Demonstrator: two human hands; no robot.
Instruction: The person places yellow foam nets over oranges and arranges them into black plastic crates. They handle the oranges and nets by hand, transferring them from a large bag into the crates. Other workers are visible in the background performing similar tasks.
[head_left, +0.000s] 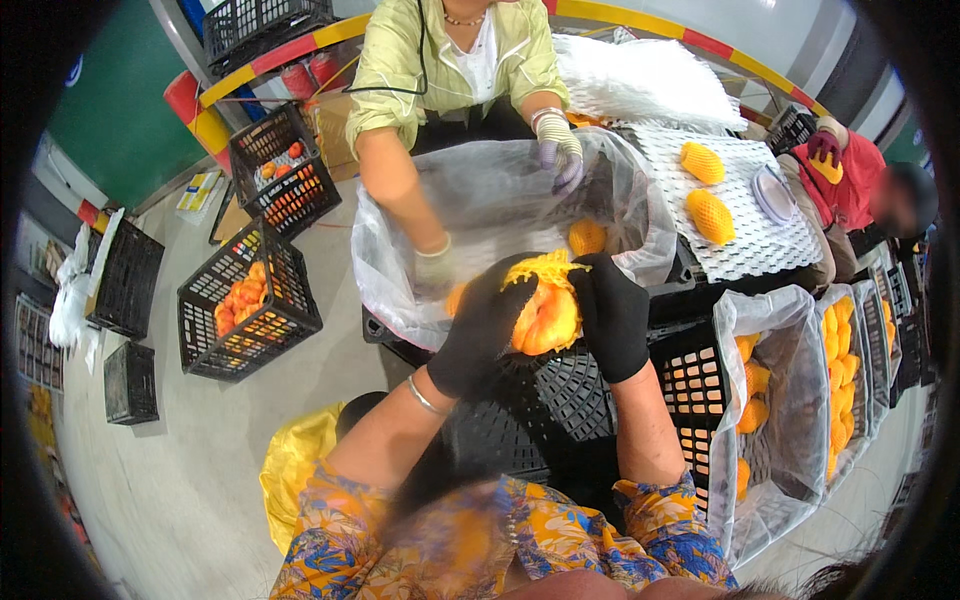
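My left hand (480, 337), in a black glove, holds an orange-red fruit (546, 319) from its left side. A yellow foam net sleeve (551, 266) is bunched over the fruit's far end and runs down its right side. My right hand (616, 319), gloved in black too, grips the right edge of that sleeve. Both hands are above the near rim of a crate lined with a translucent plastic bag (480, 180). Inside the liner, a fruit in a yellow foam net (587, 237) lies toward the right. Another orange piece (454, 300) is partly hidden by my left hand.
Across the lined crate, a co-worker's gloved hands (559, 150) reach into it. Netted fruits (710, 216) lie on white foam sheeting (675, 195) at right. Lined crates of netted fruit (754, 390) stand right. Black crates of bare fruit (244, 300) stand left. Another person (847, 180) sits far right.
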